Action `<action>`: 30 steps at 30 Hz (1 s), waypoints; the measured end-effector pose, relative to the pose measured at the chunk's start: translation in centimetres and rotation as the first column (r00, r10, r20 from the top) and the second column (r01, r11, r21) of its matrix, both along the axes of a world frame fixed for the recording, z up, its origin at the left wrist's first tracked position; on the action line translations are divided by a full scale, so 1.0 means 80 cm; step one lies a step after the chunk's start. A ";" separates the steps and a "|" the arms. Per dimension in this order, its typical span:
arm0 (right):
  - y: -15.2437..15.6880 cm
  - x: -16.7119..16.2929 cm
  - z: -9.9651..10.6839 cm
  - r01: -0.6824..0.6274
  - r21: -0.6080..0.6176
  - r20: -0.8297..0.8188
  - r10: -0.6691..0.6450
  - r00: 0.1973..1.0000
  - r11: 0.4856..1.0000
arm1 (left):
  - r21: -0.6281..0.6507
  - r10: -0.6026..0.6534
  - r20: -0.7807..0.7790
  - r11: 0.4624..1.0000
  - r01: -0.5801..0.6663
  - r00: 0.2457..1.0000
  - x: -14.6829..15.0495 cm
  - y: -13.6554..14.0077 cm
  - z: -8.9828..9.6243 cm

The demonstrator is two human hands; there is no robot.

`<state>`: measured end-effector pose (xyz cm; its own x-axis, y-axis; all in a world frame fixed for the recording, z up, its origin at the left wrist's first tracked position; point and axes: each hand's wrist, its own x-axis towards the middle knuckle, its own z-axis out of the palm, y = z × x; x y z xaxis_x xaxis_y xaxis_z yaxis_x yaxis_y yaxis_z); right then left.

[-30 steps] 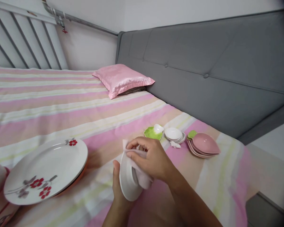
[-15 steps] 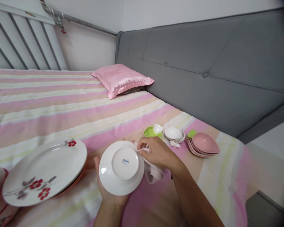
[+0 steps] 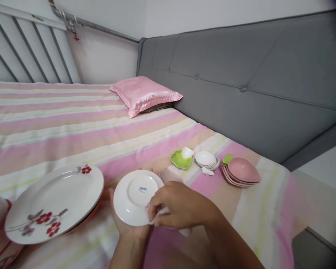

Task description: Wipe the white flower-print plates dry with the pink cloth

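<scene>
A bed (image 3: pixel 58 119) with a pink, cream and tan striped sheet fills most of the frame, running from the upper left down to the lower right, and a grey padded headboard (image 3: pixel 240 74) rises along its right side. A pink satin pillow (image 3: pixel 145 93) lies near the top centre, against the headboard. At the lower left a large white plate with red flowers (image 3: pixel 54 201) rests on the sheet, stacked on another dish whose orange rim shows beneath it. At the right centre sits a stack of pink leaf-shaped dishes (image 3: pixel 242 172), just beside a stack of small white dishes (image 3: pixel 205 160) and a green leaf dish (image 3: pixel 180 159) with a small white piece in it. In the lower centre the left hand (image 3: pixel 126 228) holds a small white saucer (image 3: pixel 136 197) from below, upside down so that its blue-marked base faces up; its fingers curl under and around the rim. The right hand (image 3: pixel 179 205) lies over the saucer's lower right edge, its fingers pinching a pale pink cloth (image 3: pixel 168 175) against the rim, the cloth trailing behind the saucer toward the centre of the frame.
</scene>
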<state>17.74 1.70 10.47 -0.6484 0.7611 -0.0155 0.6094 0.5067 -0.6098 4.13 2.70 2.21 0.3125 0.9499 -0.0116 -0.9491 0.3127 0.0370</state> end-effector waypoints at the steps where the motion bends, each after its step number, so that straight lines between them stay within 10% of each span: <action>1: -0.002 -0.005 0.000 -0.019 0.011 -0.009 0.019 1.000 1.000 | -0.030 0.014 -0.031 0.999 -0.015 0.999 0.004 -0.002 0.005; 8: -0.014 -0.021 0.005 -0.013 0.122 -0.155 0.032 0.987 0.992 | -0.241 -0.052 -0.184 0.970 0.006 0.982 0.020 -0.017 0.030; 20: 0.001 -0.015 0.008 0.429 0.081 -0.500 -0.336 0.798 0.900 | 0.177 -0.105 -0.080 0.977 0.118 0.991 0.028 -0.025 0.000; 30: 0.032 0.018 -0.007 0.609 0.080 -0.305 -0.562 0.769 0.789 | 0.245 -0.218 -0.108 0.940 0.238 0.970 0.010 -0.020 -0.010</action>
<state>19.17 4.29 9.90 -0.0384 0.9691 0.2437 0.6577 0.2081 -0.7240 4.91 1.13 1.41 0.5288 0.8276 0.1881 -0.8445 0.4908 0.2145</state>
